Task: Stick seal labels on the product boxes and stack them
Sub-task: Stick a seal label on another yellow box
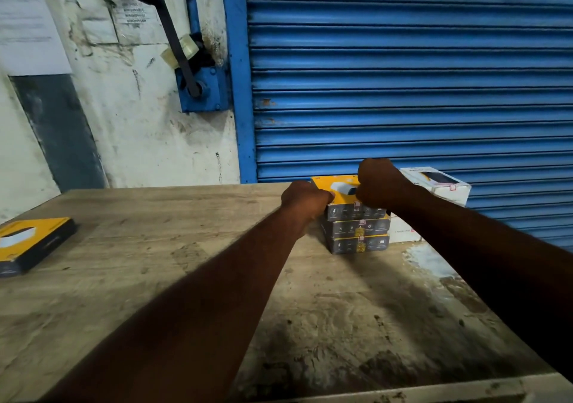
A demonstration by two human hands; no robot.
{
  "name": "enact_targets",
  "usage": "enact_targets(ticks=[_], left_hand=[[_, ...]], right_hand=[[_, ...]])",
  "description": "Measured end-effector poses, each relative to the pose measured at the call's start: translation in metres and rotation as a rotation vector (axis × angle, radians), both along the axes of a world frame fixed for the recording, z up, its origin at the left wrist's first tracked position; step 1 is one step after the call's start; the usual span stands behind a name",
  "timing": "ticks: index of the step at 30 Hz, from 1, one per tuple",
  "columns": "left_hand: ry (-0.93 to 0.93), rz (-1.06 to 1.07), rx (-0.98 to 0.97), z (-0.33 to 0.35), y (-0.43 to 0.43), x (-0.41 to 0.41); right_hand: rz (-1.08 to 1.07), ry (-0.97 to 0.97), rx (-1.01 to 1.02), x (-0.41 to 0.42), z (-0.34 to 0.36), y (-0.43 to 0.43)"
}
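Three yellow-and-dark product boxes form a stack [356,229] at the far side of the wooden table [155,278]. Small seal labels show on the front sides of the lower two. My left hand [305,199] grips the left end of the top yellow box [341,192]. At that box's right end my right hand [383,184] grips it with curled fingers. Another yellow box [31,244] lies flat alone near the table's left edge.
White product boxes [440,185] are stacked just right of the yellow stack, against the blue roller shutter [403,77]. A black crank handle [173,37] with a tape roll hangs on the wall at the left. The table's right edge runs close to my right arm.
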State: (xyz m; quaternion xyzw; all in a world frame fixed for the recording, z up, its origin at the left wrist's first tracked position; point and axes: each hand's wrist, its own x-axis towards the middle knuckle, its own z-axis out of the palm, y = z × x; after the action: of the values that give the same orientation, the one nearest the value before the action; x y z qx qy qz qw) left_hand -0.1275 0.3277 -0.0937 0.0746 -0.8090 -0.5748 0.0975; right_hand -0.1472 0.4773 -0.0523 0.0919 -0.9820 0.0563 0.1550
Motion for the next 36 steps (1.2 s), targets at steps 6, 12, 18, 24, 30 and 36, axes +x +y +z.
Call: enact_targets(ticks=[6,12,18,24,30,36], left_hand=[[0.008,-0.008,0.004,-0.002,0.001,-0.001],[0.015,-0.029,0.031,-0.002,0.005,0.001],[0.026,-0.039,0.084,-0.007,0.002,-0.002],[0.077,0.017,0.203,-0.013,-0.022,0.008],[0.090,0.112,0.200,-0.028,-0.097,0.031],[0.133,0.325,0.189,-0.039,-0.203,0.076]], right_hand=[[-0.003,-0.016,-0.025,-0.008,-0.002,0.003],[-0.005,0.004,-0.018,-0.009,-0.001,0.008],[-0.017,0.025,0.003,-0.003,0.000,0.003],[0.082,0.170,-0.124,0.012,-0.005,-0.016],[0.327,0.229,-0.293,0.050,-0.014,-0.085],[0.453,-0.044,-0.523,0.076,-0.042,-0.177]])
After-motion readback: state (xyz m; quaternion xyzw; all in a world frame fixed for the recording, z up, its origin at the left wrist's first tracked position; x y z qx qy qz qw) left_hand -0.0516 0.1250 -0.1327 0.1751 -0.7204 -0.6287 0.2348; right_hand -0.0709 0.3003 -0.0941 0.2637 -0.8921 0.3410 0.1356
